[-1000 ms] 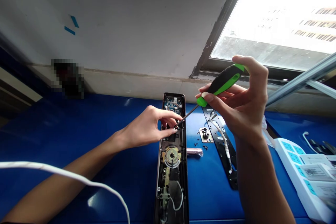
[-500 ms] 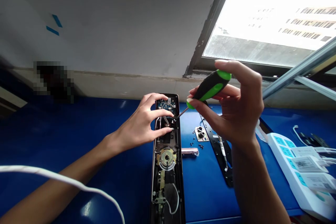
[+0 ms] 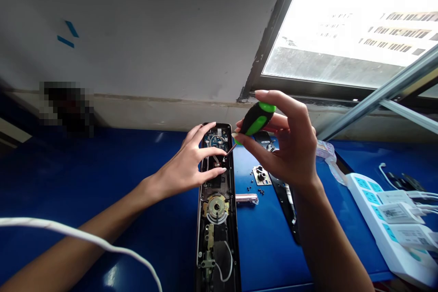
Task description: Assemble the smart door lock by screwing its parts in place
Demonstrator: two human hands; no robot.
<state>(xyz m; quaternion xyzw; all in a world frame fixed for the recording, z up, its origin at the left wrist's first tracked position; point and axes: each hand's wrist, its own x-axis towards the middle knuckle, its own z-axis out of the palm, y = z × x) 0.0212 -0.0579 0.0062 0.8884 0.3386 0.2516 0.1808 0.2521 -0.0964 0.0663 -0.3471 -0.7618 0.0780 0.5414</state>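
One right-hand grip (half-curled) holds a screwdriver.

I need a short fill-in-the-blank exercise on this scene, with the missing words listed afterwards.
The ____ hand holds a black-and-green screwdriver. The long, black, open housing lies on a glossy ____ tabletop. A curved ____ cable crosses in front of the left forearm.

Missing words: right; blue; white.
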